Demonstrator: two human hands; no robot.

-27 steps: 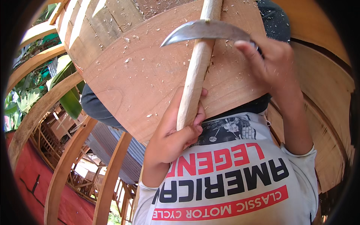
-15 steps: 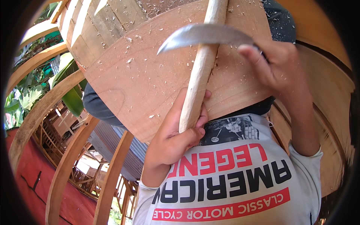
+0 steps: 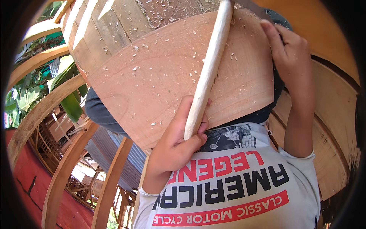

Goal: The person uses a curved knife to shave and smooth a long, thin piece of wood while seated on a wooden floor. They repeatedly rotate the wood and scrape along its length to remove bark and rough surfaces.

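Two hands work one pale wooden stick [image 3: 207, 70] in the head view: the left hand [image 3: 179, 143] is wrapped tight around its lower end, fingers pressed closed on the wood, while the right hand [image 3: 288, 47] is curled up near the top edge, closed around what looks like the handle of a curved blade [image 3: 253, 5], though most of the tool is cut off by the rim. The stick lies slanted across a broad wooden board [image 3: 160, 80] that is dusted with small shavings [image 3: 135, 68] and rests over the person's lap, just above a white printed shirt [image 3: 236, 187]. Bent wooden frames [image 3: 57, 179] and green leaves [image 3: 70, 103] sit well off to the left. This looks like a shaving stroke along the stick, and the next move seems to call for a firm left hold while the blade is drawn along the wood at a shallow angle. Against the earlier frames, the curved blade has travelled from across the middle of the stick up toward its far end, nearly out of sight, and the right hand has gone up with it.
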